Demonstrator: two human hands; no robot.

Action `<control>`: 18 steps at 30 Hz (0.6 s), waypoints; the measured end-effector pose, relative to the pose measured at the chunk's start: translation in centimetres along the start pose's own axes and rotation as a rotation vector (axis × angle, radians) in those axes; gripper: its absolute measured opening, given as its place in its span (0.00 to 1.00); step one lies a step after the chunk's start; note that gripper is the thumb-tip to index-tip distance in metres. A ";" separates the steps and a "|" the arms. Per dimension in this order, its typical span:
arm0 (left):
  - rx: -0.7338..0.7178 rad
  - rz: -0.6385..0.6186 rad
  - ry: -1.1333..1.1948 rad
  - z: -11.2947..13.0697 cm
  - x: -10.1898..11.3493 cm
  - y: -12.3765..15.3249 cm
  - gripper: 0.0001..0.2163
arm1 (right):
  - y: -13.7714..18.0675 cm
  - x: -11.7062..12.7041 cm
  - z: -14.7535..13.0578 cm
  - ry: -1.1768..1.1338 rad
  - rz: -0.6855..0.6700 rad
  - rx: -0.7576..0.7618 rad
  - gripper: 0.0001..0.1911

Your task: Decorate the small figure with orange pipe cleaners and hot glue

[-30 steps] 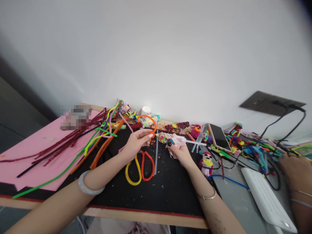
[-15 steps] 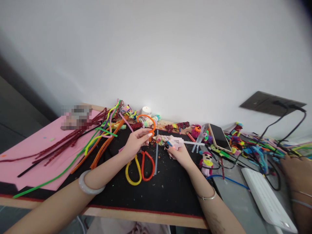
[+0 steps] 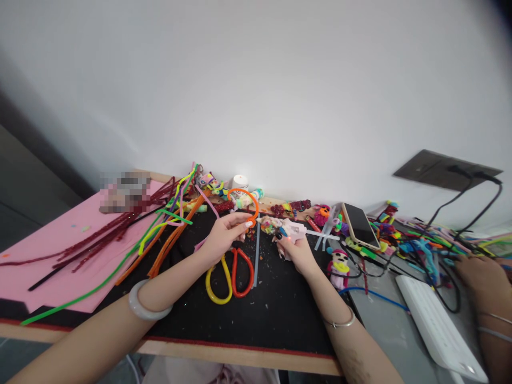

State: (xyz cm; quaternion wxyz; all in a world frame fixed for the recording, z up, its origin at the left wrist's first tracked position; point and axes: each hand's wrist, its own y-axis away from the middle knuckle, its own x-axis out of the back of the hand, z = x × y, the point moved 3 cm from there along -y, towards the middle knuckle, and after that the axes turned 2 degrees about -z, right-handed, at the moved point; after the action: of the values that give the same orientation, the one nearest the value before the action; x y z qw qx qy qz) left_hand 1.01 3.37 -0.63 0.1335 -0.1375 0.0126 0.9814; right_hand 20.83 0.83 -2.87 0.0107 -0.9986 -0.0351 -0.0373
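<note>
My left hand (image 3: 230, 230) pinches an orange pipe cleaner (image 3: 255, 198) whose free end curves up and over in a loop. In my right hand (image 3: 295, 250) is a pale pink hot glue gun (image 3: 296, 230), with a clear glue stick (image 3: 326, 235) poking out of its back. Colourful bits cling around the gun's front, and its tip points left, close to the pipe cleaner by my left fingertips. Just below my left hand lie scissors with one yellow and one red handle (image 3: 242, 273); their blades are hidden. A loose glue stick (image 3: 257, 256) rests between my hands on the black mat (image 3: 288, 314).
Bundled pipe cleaners (image 3: 168, 229) spread over pink sheets (image 3: 48, 250) at left. Small figures line the wall; one panda-like figure (image 3: 340, 266) stands right of my wrist. A phone (image 3: 361, 226), a white power strip (image 3: 438, 325) and another person's hand (image 3: 482, 274) are at right.
The glue gun has shifted slightly right, and its tip is turned nearer the pipe cleaner. My left hand and the orange loop have moved a little right. The other person's hand has shifted left.
</note>
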 end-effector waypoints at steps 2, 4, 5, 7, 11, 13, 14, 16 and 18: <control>-0.003 -0.006 -0.009 0.0 0.0 0.0 0.14 | -0.1 0.0 0.1 -0.013 -0.004 0.012 0.14; -0.002 -0.012 -0.010 -0.1 0.0 0.0 0.14 | -0.1 0.1 0.2 -0.019 -0.015 0.013 0.14; -0.002 -0.014 -0.009 -0.1 0.0 0.0 0.14 | -0.1 0.1 0.3 -0.019 -0.020 0.010 0.14; -0.003 -0.016 -0.007 -0.1 0.0 0.0 0.14 | -0.1 0.0 0.3 -0.015 -0.023 0.008 0.14; -0.005 -0.012 -0.013 0.0 0.0 0.0 0.14 | -0.1 0.0 0.2 -0.011 -0.025 0.019 0.14; -0.002 -0.010 -0.015 0.0 0.0 0.0 0.14 | -0.1 -0.1 0.2 -0.018 -0.031 0.014 0.14; -0.001 -0.009 -0.015 0.0 0.0 0.0 0.14 | -0.1 -0.1 0.2 -0.019 -0.030 0.010 0.14; 0.002 -0.009 -0.012 0.0 0.0 0.0 0.14 | -0.1 0.0 0.2 -0.017 -0.022 0.002 0.14; 0.002 -0.010 -0.007 -0.1 0.0 0.0 0.14 | -0.2 0.0 0.3 -0.012 -0.014 0.001 0.14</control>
State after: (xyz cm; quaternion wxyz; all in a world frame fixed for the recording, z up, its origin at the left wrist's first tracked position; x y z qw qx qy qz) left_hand 0.99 3.37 -0.70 0.1388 -0.1338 0.0126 0.9812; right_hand 20.87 1.00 -3.15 0.0107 -0.9986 -0.0421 -0.0311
